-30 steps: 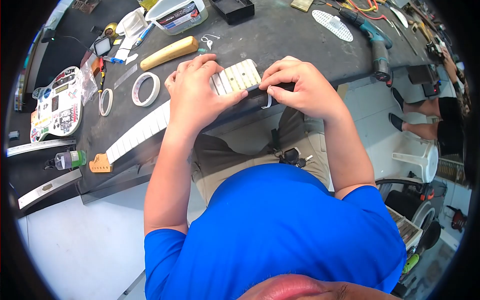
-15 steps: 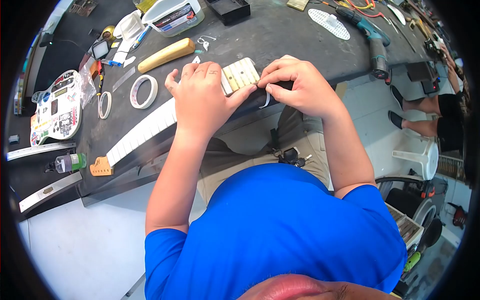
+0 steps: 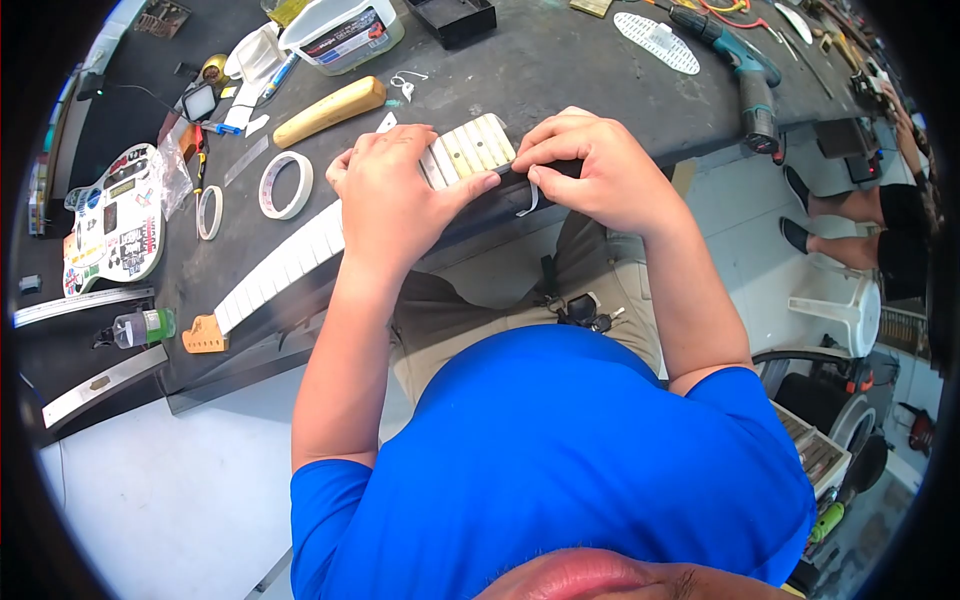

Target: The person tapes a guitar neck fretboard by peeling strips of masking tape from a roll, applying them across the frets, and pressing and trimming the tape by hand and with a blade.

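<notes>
A guitar neck [image 3: 282,265] lies across the bench edge. White strips cover much of its fretboard, and the end between my hands shows bare yellowish wood with dark dots. My left hand [image 3: 395,190] is wrapped over the neck near that end, thumb along the near edge. At the neck's end, my right hand [image 3: 585,165] is closed in a pinch on a thin white strip of tape [image 3: 529,197], whose tail hangs down. The headstock [image 3: 205,334] points to the lower left. Left of my left hand lies a roll of masking tape [image 3: 286,185].
Behind lie a wooden handle-shaped piece [image 3: 330,110], a tub [image 3: 343,38] and a black tray [image 3: 450,22]. A drill [image 3: 745,75] is at right. A stickered guitar body [image 3: 115,220], a smaller tape roll [image 3: 209,212] and a bottle [image 3: 143,327] are left. Another person's legs [image 3: 840,225] show far right.
My left hand has slid slightly left along the neck, uncovering more of the yellowish fretboard. My right hand stays at the neck's end with the strip.
</notes>
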The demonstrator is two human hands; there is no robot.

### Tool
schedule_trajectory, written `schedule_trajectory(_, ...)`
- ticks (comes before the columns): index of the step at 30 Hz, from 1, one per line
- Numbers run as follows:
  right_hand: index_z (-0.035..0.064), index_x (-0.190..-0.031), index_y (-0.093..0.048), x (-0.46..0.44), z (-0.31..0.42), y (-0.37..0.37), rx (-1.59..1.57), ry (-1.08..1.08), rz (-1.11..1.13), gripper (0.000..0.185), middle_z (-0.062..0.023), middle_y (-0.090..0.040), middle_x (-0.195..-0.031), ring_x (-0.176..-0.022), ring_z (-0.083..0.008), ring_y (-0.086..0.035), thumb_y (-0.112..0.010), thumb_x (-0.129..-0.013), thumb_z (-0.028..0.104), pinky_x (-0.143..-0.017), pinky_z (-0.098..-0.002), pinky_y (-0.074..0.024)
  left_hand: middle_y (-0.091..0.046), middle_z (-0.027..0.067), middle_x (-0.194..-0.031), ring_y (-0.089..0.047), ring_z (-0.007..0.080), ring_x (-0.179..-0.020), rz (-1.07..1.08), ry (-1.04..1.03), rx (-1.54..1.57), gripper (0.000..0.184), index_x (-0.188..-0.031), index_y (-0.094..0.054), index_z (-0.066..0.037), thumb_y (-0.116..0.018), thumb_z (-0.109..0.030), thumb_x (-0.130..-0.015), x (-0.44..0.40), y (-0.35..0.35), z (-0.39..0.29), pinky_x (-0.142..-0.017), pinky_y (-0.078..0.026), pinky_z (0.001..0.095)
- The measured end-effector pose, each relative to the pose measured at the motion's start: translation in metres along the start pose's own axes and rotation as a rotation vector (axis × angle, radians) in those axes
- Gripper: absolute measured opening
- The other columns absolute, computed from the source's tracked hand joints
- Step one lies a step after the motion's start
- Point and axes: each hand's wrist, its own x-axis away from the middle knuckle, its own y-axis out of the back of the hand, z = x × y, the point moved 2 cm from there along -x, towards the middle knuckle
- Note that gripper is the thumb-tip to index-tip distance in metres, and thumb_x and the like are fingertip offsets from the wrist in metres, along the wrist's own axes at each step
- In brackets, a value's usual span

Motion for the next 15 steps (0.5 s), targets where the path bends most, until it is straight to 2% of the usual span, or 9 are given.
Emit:
schedule_trajectory(3, 0.001, -0.11, -0.088, -0.001, 0.001, 0.0, 0.004, -0.008, 0.004, 0.021, -0.0087, -0.085, -0.113, -0.109, -0.0269, -0.074, -0.078, -0.093, 0.008, -0.099, -0.0413, -0.0599, -0.083, 0.0098, -0.117, -0.074, 0.0323, -0.114, 0.036, 0.041, -0.005, 0.075, -0.122, -0.082, -0.004, -0.101, -0.061, -0.077, -0.002, 0.003, -0.002, -0.107, -0.047, 0.05)
schedule_trajectory(9, 0.0026, -0.109, -0.089, 0.0, 0.0, -0.001, 0.004, -0.011, -0.005, 0.021, -0.0088, -0.086, -0.114, -0.11, -0.0281, -0.074, -0.077, -0.094, 0.009, -0.101, -0.0418, -0.0597, -0.078, 0.0067, -0.11, -0.072, 0.0319, -0.109, 0.035, 0.05, -0.088, 0.073, -0.115, -0.08, -0.005, -0.098, -0.065, -0.077, -0.004, 0.001, -0.01, -0.105, -0.046, 0.0535)
schedule_trajectory(12, 0.0045, -0.108, -0.09, 0.0, 0.002, 0.0, -0.013, -0.032, 0.005, 0.022, -0.0089, -0.085, -0.115, -0.113, -0.0298, -0.074, -0.074, -0.094, 0.012, -0.103, -0.043, -0.0593, -0.081, 0.0069, -0.111, -0.074, 0.0303, -0.111, -0.005, 0.049, -0.168, 0.077, -0.108, -0.078, -0.007, -0.091, -0.076, -0.077, -0.005, -0.004, -0.014, -0.108, -0.045, 0.0666)
schedule_trajectory(15, 0.0045, -0.109, -0.09, 0.0, 0.001, 0.0, -0.017, -0.021, 0.0, 0.021, -0.0083, -0.086, -0.114, -0.111, -0.0281, -0.073, -0.076, -0.094, 0.01, -0.102, -0.0421, -0.0593, -0.081, 0.0073, -0.113, -0.075, 0.0302, -0.111, -0.034, 0.018, -0.253, 0.079, -0.108, -0.077, -0.007, -0.088, -0.079, -0.079, -0.002, -0.009, -0.014, -0.108, -0.045, 0.0703)
